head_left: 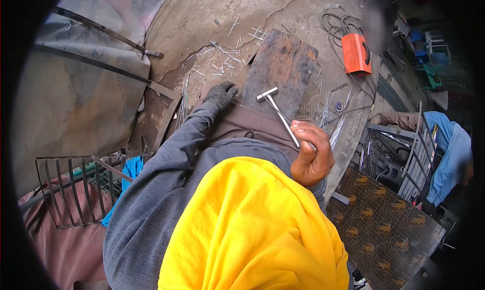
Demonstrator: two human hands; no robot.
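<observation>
My bare right hand point(312, 151) is closed round the handle of a small all-metal hammer point(280, 115), raised over my right thigh. Its T-shaped head points away from me, above the near end of a scorched wooden board point(280, 67). A dark grey knitted glove covers my left hand point(221, 94), which rests by my left knee with the fingers curled in. Whatever those fingers may hold is hidden. Beyond the left hand, short cut pieces of metal rod point(222, 57) lie scattered over the concrete floor.
An orange welding machine point(356, 55) with coiled black cable point(336, 27) stands at the far right. Thin rods point(336, 115) lie beside my right knee. A patterned dark panel point(384, 229) and a person in light blue point(447, 153) are on the right. Barred metal frames point(76, 189) lean at left.
</observation>
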